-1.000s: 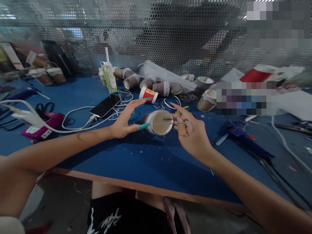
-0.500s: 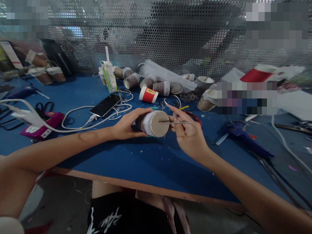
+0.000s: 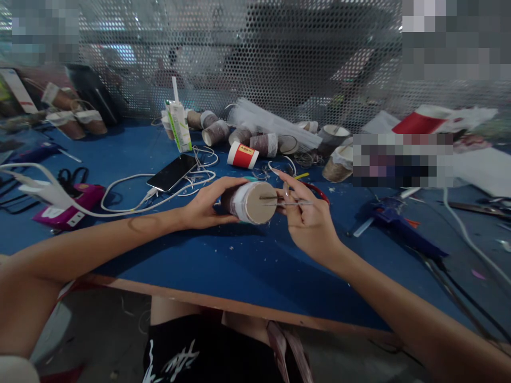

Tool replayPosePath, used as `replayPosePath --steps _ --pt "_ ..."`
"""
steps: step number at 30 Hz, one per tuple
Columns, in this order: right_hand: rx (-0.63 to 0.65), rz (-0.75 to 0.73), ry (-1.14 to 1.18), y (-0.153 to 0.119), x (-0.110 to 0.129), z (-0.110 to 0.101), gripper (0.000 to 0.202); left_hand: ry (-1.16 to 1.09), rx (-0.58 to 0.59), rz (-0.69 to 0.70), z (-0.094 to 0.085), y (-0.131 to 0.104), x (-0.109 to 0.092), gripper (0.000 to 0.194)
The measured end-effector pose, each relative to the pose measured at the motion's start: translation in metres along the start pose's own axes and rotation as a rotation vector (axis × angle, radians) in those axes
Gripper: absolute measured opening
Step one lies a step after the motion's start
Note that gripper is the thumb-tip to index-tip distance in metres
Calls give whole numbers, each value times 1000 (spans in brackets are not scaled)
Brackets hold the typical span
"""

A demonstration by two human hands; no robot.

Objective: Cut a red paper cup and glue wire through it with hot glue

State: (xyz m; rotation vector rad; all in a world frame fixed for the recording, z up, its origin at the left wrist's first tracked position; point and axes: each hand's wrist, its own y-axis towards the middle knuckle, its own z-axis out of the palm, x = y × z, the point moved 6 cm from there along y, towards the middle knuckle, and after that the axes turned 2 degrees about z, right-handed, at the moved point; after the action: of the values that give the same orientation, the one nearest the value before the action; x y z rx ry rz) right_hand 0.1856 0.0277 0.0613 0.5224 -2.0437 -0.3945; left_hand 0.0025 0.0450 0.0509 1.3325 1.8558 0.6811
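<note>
My left hand (image 3: 205,206) is wrapped round the side of a paper cup (image 3: 260,203) that lies tipped, its flat tan end turned toward me and right. Brown and white wrapping covers the cup's side. Between the fingers and thumb of my right hand (image 3: 309,213) is a thin, pointed metal tool (image 3: 293,202), its tip at the middle of the cup's flat end. A dark line shows there beside the tip; whether it is a slit, a shadow or a second prong I cannot tell. Behind my right hand, a red loop (image 3: 324,196) partly shows.
Several wrapped cups (image 3: 215,133) lie along the mesh wall, with a red-and-white cup (image 3: 242,155) before them. A phone (image 3: 172,173) with white cable, a drink carton (image 3: 179,126) and a magenta device (image 3: 85,199) sit left. A blue glue gun (image 3: 407,229) lies right.
Almost nothing differs. The cup and both hands keep their places, with only a very slight shift of the tool and my right hand to the left.
</note>
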Motion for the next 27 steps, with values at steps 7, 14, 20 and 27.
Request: replayPosePath --steps 7,14,20,27 --pt "-12 -12 -33 0 0 0 46 -3 10 -15 0 0 1 72" --pt "-19 -36 -46 0 0 -2 42 -12 14 -19 0 0 1 72" --pt "-8 -11 -39 0 -1 -2 43 14 17 -28 1 1 0 71" --pt "1 -7 -72 1 -4 -2 44 11 25 -42 1 0 2 70"
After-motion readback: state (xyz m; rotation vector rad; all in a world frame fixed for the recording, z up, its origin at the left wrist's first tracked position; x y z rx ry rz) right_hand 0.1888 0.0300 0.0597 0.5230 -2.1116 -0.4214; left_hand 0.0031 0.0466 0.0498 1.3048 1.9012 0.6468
